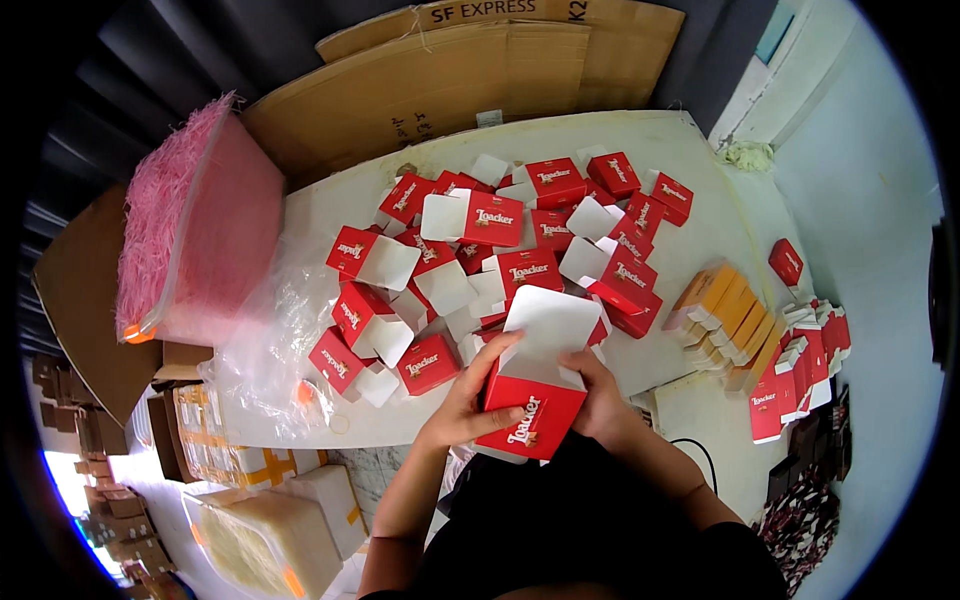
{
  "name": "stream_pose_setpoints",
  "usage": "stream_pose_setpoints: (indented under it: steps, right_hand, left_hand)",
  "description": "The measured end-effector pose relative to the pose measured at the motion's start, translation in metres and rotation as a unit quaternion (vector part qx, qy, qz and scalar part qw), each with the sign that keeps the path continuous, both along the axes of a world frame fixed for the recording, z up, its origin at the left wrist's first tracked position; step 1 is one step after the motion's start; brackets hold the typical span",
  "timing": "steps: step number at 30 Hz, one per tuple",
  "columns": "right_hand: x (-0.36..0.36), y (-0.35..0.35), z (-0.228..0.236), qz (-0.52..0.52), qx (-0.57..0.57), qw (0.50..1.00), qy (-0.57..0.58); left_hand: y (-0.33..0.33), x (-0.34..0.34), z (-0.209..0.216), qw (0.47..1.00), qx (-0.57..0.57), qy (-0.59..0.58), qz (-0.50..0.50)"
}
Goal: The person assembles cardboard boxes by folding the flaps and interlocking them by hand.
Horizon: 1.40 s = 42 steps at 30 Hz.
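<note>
Close to my body, my left hand (468, 402) and my right hand (604, 396) hold a small red carton (560, 408) between them. Its white inner flap (555, 318) stands up, away from me, and the top is open. The left fingers and thumb wrap round the left side. My right fingers grip the opposite side near the flap. Whether anything lies inside the carton is hidden. Just beyond spreads a loose heap of similar red cartons, among them one with a raised white flap (492, 218) and one at the near left (430, 364).
On the white table (690, 150), a pink tub (245, 215) of shredded paper stands left, near crumpled clear film (265, 360). Stacked yellow boxes (738, 308) and flat red cartons (785, 390) lie right. Large cardboard sheets (430, 95) lean behind. A lidded bin (265, 545) sits lower left.
</note>
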State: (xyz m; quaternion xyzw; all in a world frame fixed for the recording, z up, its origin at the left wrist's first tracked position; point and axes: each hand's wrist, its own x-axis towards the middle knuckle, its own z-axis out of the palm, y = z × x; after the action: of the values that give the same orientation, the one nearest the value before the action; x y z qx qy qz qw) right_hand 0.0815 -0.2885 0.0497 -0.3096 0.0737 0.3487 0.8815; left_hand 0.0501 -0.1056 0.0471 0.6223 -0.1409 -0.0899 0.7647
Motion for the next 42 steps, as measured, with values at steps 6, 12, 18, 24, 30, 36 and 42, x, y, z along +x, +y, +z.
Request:
stream_pose_setpoints:
  steps: [6,12,18,24,30,36,42]
  right_hand:
    - [-0.001,-0.010,0.005,0.019,-0.159,0.951,-0.266]
    - [0.014,-0.040,0.038,0.115,-0.318,0.745,-0.575]
    - [0.022,-0.041,0.045,0.218,-0.301,0.775,-0.511]
    - [0.009,-0.035,0.022,0.173,-0.223,0.883,-0.376]
    - [0.010,-0.035,0.014,0.169,-0.225,0.875,-0.395]
    - [0.002,-0.031,0.010,0.163,-0.257,0.839,-0.451]
    - [-0.004,-0.033,0.011,0.162,-0.259,0.838,-0.452]
  left_hand:
    - [0.003,0.014,0.006,0.999,0.018,-0.012,-0.029]
    - [-0.006,0.020,0.018,0.987,0.128,0.100,-0.004]
    - [-0.007,0.030,0.031,0.976,0.148,0.125,-0.097]
    - [-0.011,0.027,0.030,0.980,0.110,0.117,-0.116]
    - [-0.010,0.025,0.037,0.967,0.112,0.186,-0.134]
    - [-0.017,0.019,0.025,0.983,0.047,0.160,-0.083]
    - [-0.021,0.017,0.025,0.984,0.039,0.157,-0.077]
